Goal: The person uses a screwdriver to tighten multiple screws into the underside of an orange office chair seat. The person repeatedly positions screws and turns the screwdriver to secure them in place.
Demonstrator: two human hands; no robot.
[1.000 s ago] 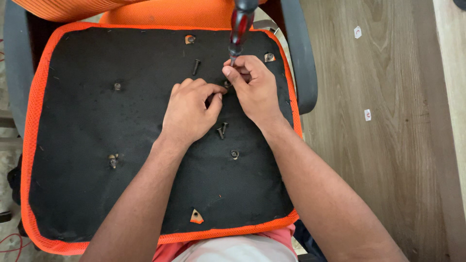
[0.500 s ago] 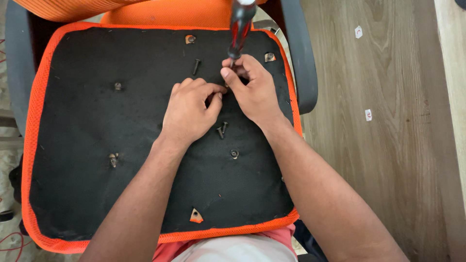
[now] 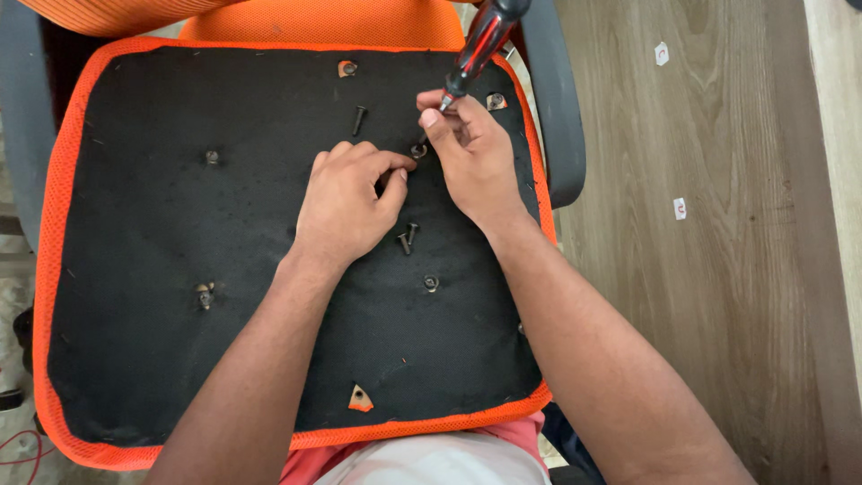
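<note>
An upturned chair seat, black underneath with an orange mesh rim, lies in front of me. My right hand grips a red and black screwdriver, its tip aimed down at a screw with a washer in the seat. My left hand rests on the black panel beside that spot, thumb and forefinger pinched close to the screw. A loose black screw lies just above my left hand. Two more loose screws lie below my hands.
More screws sit in the panel at left, lower left and centre right. Orange corner cut-outs show at the edges. A grey armrest runs along the right. Wooden floor lies to the right.
The screwdriver handle has tilted a little to the right and my right hand has shifted slightly on it. My left hand stays on the panel.
</note>
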